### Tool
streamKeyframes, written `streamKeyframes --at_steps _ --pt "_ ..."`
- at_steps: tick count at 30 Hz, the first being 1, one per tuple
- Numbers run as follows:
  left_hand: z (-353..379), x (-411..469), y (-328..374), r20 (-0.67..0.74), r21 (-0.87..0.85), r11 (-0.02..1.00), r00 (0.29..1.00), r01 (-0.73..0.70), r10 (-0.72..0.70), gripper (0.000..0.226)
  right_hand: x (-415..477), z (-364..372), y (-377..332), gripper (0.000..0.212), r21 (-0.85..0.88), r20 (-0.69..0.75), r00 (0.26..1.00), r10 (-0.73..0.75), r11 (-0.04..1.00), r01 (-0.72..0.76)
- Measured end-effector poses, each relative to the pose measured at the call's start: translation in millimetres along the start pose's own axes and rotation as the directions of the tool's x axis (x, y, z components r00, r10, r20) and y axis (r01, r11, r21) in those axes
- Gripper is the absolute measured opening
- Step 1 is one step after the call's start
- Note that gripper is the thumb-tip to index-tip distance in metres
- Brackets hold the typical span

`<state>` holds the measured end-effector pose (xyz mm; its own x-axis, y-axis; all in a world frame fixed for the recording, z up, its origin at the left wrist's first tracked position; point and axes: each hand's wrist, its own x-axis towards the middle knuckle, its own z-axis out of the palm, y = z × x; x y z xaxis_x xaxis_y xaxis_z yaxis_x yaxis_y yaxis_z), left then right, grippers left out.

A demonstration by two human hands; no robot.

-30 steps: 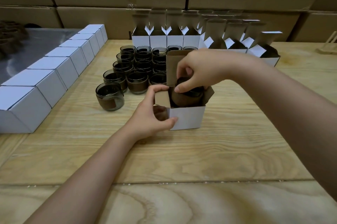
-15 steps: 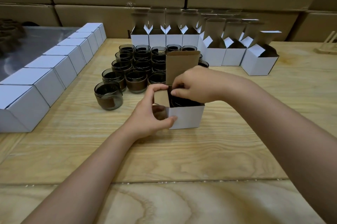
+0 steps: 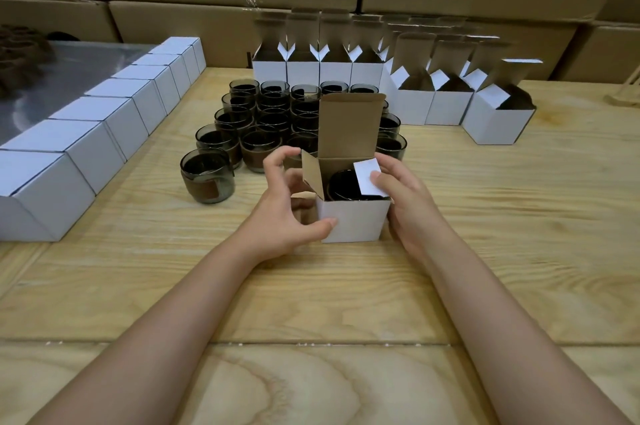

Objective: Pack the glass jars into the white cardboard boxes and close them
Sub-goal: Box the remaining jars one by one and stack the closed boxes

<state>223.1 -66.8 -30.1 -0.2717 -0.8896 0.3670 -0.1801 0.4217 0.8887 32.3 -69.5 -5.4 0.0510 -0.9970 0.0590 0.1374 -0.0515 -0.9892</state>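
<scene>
Table (image 3: 502, 223): white box (image 3: 353, 221) open, dark jar (image 3: 341, 185) inside; left hand (image 3: 281, 216), right hand (image 3: 407, 204) grasping it.

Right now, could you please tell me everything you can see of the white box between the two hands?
The white box is small, cardboard, white outside and brown inside, standing upright on the wooden table with its top open. Its tall rear lid stands up, its left flap leans outward, and its right flap is tipped inward over the dark glass jar inside. The left hand lays its thumb on the front face; the right hand holds the right side, thumb pressing that flap.
</scene>
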Motion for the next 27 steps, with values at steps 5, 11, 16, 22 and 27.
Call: streamKeyframes --at_steps 5,11,16,22,27 --pt "-1.5 0.0 3.5 0.058 0.084 0.996 0.998 -0.01 0.005 0.078 -0.3 5.9 -0.3 0.039 0.005 -0.011 0.999 -0.04 0.999 0.04" --pt "-2.3 -1.0 6.2 0.074 0.16 0.987 0.997 0.018 -0.03 0.061 -4.4 5.0 2.9 0.043 0.127 0.034 0.982 -0.187 0.975 0.181" --pt "-2.0 -0.4 4.3 0.064 0.12 0.992 0.996 0.049 -0.056 0.069 -11.2 -6.9 3.2 0.033 0.085 0.147 0.965 -0.217 0.975 0.206" --pt "-3.8 -0.7 4.8 0.061 -0.023 0.999 0.998 0.026 -0.024 0.058 -15.4 -7.2 1.1 0.024 -0.02 0.156 0.95 -0.27 0.961 0.276" --pt "-3.9 -0.9 3.3 0.042 -0.089 0.996 0.999 0.024 -0.02 0.053 -14.8 -7.9 2.2 0.019 -0.083 0.17 0.937 -0.305 0.943 0.322"
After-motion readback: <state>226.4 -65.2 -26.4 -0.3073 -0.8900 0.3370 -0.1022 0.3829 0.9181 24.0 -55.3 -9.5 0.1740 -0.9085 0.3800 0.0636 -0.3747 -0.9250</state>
